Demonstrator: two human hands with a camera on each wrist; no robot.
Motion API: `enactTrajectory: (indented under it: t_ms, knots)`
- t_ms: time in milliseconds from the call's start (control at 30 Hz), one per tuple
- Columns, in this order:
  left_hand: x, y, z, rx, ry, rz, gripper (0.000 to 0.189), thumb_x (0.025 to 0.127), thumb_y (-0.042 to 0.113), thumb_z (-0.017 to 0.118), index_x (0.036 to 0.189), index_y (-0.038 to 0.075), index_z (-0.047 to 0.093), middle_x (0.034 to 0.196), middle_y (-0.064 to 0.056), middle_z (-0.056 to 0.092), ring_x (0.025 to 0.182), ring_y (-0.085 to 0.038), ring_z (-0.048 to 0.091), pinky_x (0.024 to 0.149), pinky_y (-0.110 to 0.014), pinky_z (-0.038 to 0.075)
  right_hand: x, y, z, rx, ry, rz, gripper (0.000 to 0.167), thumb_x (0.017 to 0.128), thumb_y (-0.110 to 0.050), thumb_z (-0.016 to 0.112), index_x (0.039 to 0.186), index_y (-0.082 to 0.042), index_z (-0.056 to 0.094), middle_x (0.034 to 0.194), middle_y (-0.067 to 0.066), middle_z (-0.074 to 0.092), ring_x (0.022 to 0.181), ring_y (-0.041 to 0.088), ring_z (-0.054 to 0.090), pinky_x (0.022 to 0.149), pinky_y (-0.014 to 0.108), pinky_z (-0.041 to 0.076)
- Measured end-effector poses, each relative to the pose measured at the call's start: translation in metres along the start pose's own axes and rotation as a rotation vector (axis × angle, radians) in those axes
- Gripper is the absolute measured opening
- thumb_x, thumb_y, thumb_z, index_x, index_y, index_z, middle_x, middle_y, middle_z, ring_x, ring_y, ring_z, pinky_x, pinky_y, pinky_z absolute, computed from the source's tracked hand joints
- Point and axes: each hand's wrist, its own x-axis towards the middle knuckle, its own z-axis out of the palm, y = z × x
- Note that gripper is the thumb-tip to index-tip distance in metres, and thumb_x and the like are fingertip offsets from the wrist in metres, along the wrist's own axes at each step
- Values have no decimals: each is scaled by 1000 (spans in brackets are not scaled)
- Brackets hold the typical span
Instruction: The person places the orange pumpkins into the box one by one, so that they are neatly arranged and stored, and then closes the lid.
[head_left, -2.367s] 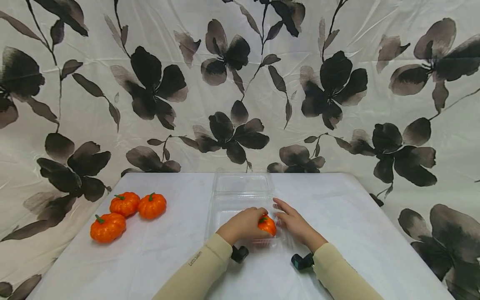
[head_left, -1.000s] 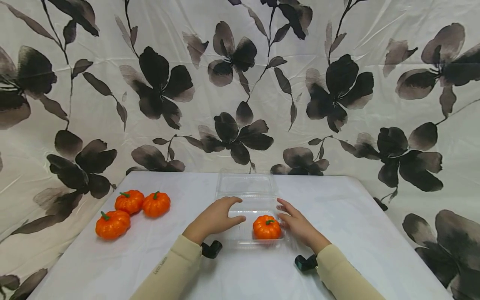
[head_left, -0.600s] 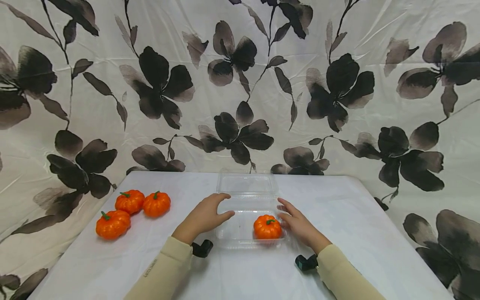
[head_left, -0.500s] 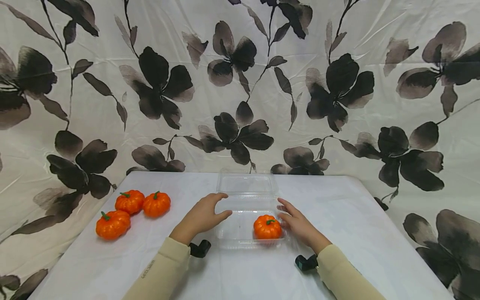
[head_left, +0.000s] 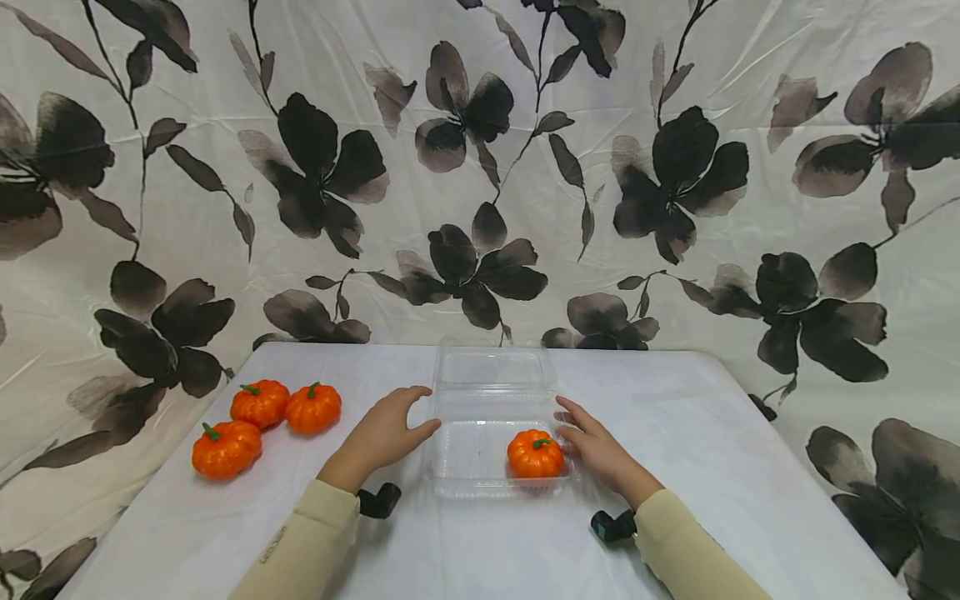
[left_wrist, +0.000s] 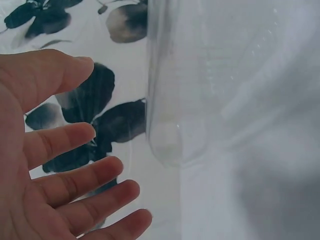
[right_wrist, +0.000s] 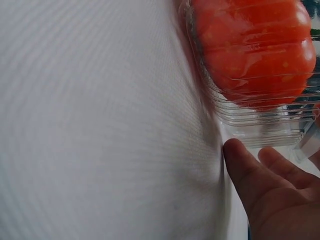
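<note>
A clear plastic clamshell box [head_left: 471, 457] lies with its lid raised at the back, and one small orange toy pumpkin [head_left: 534, 455] with a green stem sits in its right half. Just left of the box my left hand [head_left: 381, 435] hovers with fingers spread and nothing in them. The left wrist view shows its thumb and fingers apart from the box edge [left_wrist: 162, 100]. My right hand [head_left: 602, 450] stays at the box's right side, fingers loosely extended. In the right wrist view its fingertips are right at the ribbed wall, below the pumpkin [right_wrist: 255, 52].
Three more orange pumpkins stand grouped at the left: a front one [head_left: 226, 450], a back one [head_left: 259, 403] and a right one [head_left: 312, 408]. A white cloth covers the table [head_left: 675, 417]. Behind it hangs a flower-printed curtain [head_left: 555, 208].
My left hand has let go of the pumpkin in the box and drawn back leftward, past the box's left side. The right hand keeps its place at the box.
</note>
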Motion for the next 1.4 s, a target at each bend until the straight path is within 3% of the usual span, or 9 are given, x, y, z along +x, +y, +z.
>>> enactTrajectory:
  t_ms: [267, 800, 1400]
  knots:
    - [-2, -17, -5, 5, 27, -45, 60, 90, 40, 63, 138, 8, 49, 141, -18, 51, 129, -38, 49, 107, -55, 40, -1, -1, -1, 47, -19, -28, 55, 101, -20, 45, 153, -21, 28, 152, 17, 38, 134, 37, 45, 106, 49, 44]
    - [-9, -46, -14, 15, 67, -112, 59, 92, 37, 61, 139, 4, 47, 141, -24, 47, 129, -43, 46, 106, -59, 39, 0, -1, -4, 22, -26, -19, 55, 101, -21, 45, 154, -22, 27, 153, 16, 37, 134, 37, 45, 107, 49, 43]
    - [-11, -68, -31, 80, 182, -178, 59, 92, 34, 60, 137, -1, 47, 141, -29, 40, 130, -46, 37, 107, -62, 35, -1, -2, -5, 43, -21, -29, 55, 101, -20, 45, 153, -21, 28, 153, 16, 38, 133, 36, 46, 105, 48, 45]
